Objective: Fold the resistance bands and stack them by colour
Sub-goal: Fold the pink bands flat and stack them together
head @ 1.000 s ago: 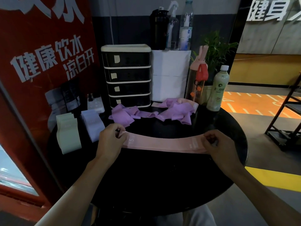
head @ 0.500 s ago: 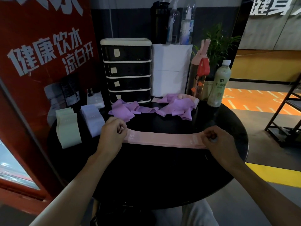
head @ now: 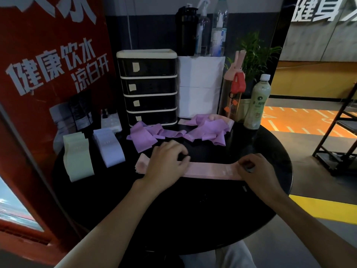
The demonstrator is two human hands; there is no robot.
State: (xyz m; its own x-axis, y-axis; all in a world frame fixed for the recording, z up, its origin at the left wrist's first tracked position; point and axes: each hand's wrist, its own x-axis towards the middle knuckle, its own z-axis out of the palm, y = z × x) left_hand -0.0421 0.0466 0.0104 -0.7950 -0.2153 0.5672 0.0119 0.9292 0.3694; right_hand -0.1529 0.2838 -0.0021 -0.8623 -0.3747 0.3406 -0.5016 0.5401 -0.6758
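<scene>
Head: purple bands (head: 210,128) behind pink band (head: 208,170)

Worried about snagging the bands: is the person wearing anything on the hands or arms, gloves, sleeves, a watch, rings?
No. The left hand and right hand are bare: no gloves, and no rings or watch that I can see. The left forearm and right forearm are uncovered to the frame's edge; no sleeve shows.

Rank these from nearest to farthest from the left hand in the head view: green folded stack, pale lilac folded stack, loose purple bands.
From the left hand, which rests on the pink band:
1. loose purple bands, just behind it.
2. pale lilac folded stack, to its left.
3. green folded stack, farthest left.
</scene>
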